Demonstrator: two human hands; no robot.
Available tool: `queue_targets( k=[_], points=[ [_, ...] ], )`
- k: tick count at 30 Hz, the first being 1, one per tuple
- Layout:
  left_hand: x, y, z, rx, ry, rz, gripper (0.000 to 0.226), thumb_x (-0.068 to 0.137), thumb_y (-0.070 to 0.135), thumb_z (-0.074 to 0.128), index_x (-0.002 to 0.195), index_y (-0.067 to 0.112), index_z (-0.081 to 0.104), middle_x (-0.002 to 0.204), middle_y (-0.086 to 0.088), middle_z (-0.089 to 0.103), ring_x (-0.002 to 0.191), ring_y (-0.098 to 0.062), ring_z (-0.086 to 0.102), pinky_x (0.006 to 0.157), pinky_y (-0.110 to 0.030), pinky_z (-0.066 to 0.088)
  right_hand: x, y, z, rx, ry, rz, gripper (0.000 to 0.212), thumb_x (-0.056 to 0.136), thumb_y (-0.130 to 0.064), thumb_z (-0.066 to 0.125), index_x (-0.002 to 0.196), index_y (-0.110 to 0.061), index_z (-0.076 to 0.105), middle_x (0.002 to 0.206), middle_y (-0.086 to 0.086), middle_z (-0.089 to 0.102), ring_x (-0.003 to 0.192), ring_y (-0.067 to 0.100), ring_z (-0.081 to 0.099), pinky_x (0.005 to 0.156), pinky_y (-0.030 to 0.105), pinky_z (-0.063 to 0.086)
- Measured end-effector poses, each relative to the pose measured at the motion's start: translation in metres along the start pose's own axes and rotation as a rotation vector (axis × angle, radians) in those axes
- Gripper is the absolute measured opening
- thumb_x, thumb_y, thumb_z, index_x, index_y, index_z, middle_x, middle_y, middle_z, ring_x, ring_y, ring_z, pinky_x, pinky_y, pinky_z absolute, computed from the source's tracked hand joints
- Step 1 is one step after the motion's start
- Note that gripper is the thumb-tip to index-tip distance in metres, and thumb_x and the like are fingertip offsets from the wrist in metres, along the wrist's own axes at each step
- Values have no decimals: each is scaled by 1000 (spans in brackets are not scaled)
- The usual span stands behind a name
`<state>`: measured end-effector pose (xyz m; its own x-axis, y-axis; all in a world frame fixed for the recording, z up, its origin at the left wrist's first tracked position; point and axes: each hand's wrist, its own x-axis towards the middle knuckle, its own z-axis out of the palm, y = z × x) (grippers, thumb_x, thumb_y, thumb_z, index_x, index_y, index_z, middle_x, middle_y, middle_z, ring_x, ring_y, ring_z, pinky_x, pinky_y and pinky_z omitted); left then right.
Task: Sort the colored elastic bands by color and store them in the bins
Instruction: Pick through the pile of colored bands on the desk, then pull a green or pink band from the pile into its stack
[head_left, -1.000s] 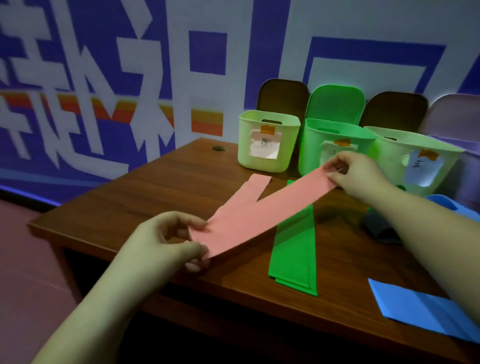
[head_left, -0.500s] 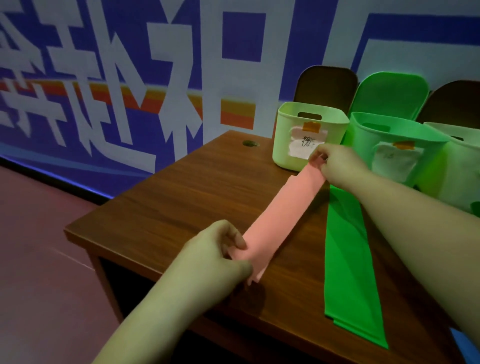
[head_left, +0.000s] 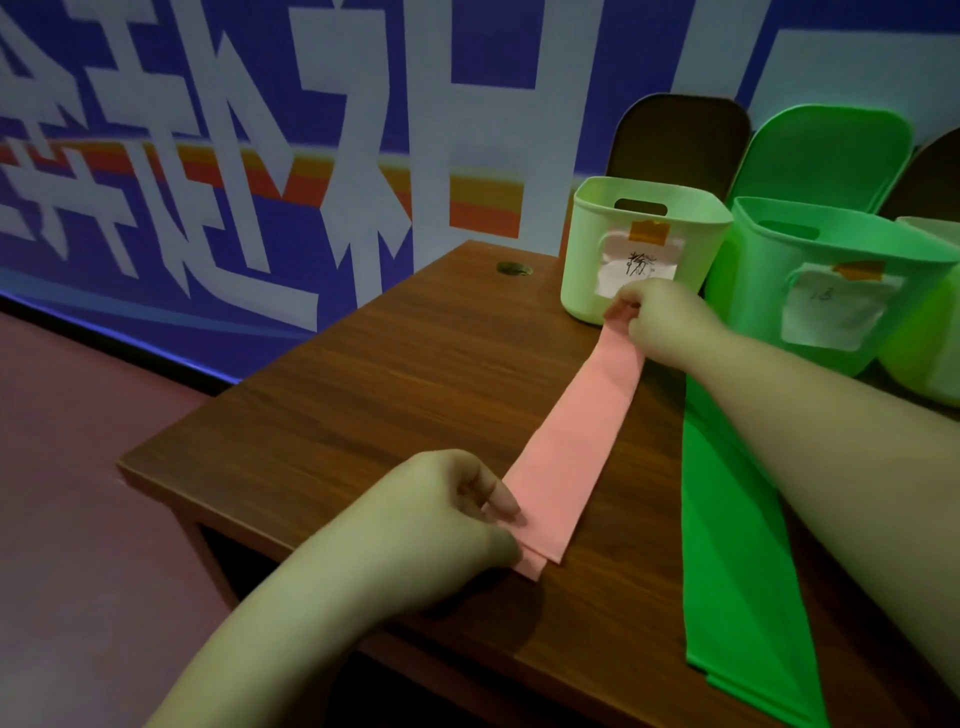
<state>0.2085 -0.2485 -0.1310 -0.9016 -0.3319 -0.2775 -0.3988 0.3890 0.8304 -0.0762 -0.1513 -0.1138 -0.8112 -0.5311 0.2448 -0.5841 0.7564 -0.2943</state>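
A pink elastic band (head_left: 576, 436) lies stretched flat on the wooden table (head_left: 363, 395), with a second pink layer showing under its near end. My left hand (head_left: 441, 514) pinches the near end. My right hand (head_left: 660, 322) pinches the far end, just in front of a pale green bin (head_left: 587, 260) with a paper label. A green band (head_left: 737, 571) lies flat on the table to the right, partly under my right forearm. A brighter green labelled bin (head_left: 753, 291) stands right of the pale one.
A third pale bin (head_left: 930, 364) shows at the right edge. Chair backs (head_left: 680, 140) stand behind the bins. A small round cap (head_left: 514, 268) sits in the table near the far edge. The table's left corner (head_left: 124, 462) drops to a reddish floor.
The view swung left and closer. Both hands carried the pink band left, from lying across the green band to lying over the other pink strip, its far end now at the pale green bin.
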Motion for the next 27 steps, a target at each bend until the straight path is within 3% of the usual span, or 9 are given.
queue_targets(
  k=[3,9,15,20,27],
  points=[
    [-1,-2,4,46,48,16,5,78,23,67,82,25,69,69,4,64,54,-10,55,54,-25,44,0,1,9,-26,-15,8,37,88,1,46,103,-25,67,127,6,57,111,28,55,88,36,48],
    [-3,-2,4,98,102,10,15,75,34,61,77,26,73,68,4,68,55,-12,59,59,-31,53,-5,0,12,-147,-51,-21,27,90,-12,52,107,-25,67,125,5,55,106,27,55,75,31,45],
    [1,2,2,160,138,11,15,83,31,60,74,26,71,75,2,70,62,-14,64,60,-31,55,-24,12,-3,-127,-189,-7,31,91,-21,56,122,-21,59,125,6,58,104,21,55,81,28,43],
    [12,25,8,181,180,84,8,87,34,60,84,29,65,88,6,65,76,-11,64,66,-29,55,-54,37,-36,-127,-252,37,40,90,-28,61,128,-21,54,137,4,52,124,21,49,100,32,39],
    [36,75,55,325,163,252,19,87,36,60,104,29,63,105,7,63,88,-8,59,76,-27,50,-105,96,-103,-161,-232,83,37,90,-32,60,126,-23,54,135,5,52,122,23,49,99,33,40]
  ],
)
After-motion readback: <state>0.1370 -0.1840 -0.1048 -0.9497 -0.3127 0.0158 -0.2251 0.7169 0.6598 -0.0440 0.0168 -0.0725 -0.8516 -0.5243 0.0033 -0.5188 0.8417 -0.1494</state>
